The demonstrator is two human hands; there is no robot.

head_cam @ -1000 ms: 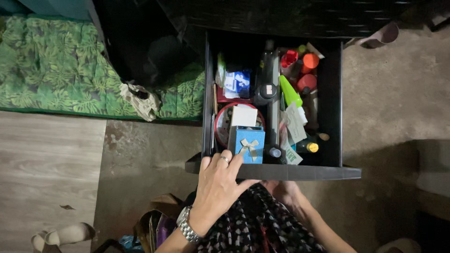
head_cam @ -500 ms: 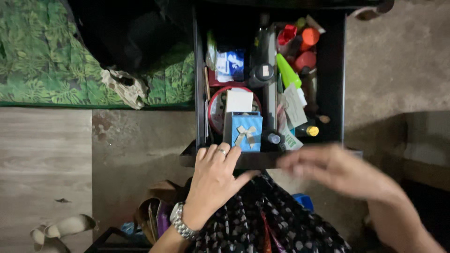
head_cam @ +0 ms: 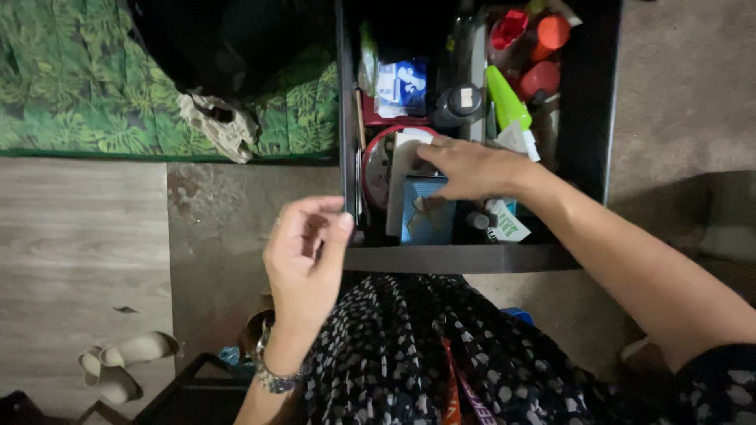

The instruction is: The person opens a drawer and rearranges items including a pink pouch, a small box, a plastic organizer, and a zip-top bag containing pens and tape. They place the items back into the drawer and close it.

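Observation:
An open black drawer [head_cam: 472, 258] is full of small items. My right hand [head_cam: 472, 169] reaches into it from the right, its fingers lying over a blue gift box [head_cam: 429, 220] and touching a white box [head_cam: 402, 169] that rests on a round red tin [head_cam: 374, 161]. I cannot make out a firm grip on either box. My left hand [head_cam: 307, 252] hovers just left of the drawer's front corner, fingers loosely curled and holding nothing. A metal watch [head_cam: 272, 378] sits on that wrist.
Deeper in the drawer lie a green bottle [head_cam: 504, 98], a dark capped bottle [head_cam: 461, 102], a blue-and-white packet [head_cam: 400, 79] and orange-capped jars [head_cam: 554, 31]. A leaf-patterned mat [head_cam: 71, 86] with crumpled cloth [head_cam: 216, 118] lies left. Pale sandals [head_cam: 118, 366] sit on the floor.
My left hand has lifted off the drawer front and curled. My right hand came up from below and reached into the drawer onto the boxes.

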